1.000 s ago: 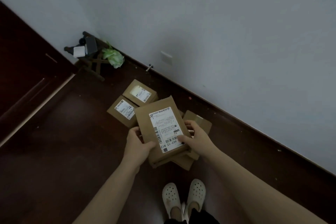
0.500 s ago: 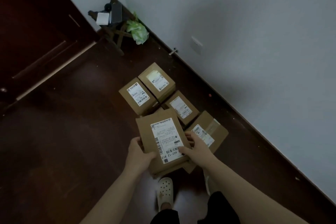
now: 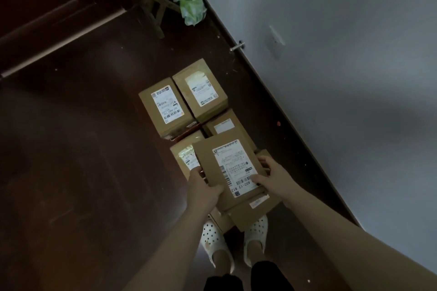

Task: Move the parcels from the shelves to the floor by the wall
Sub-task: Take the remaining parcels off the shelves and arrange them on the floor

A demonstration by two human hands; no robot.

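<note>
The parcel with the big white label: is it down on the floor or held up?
Held up. The left hand and right hand grip the parcel at its sides, and it overlaps the boxes lying on the floor.

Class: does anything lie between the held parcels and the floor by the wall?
Yes: brown cardboard boxes already on the dark wooden floor lie beneath the held stack of flat cardboard parcels. Bare floor shows rightward, along the white wall.
</note>
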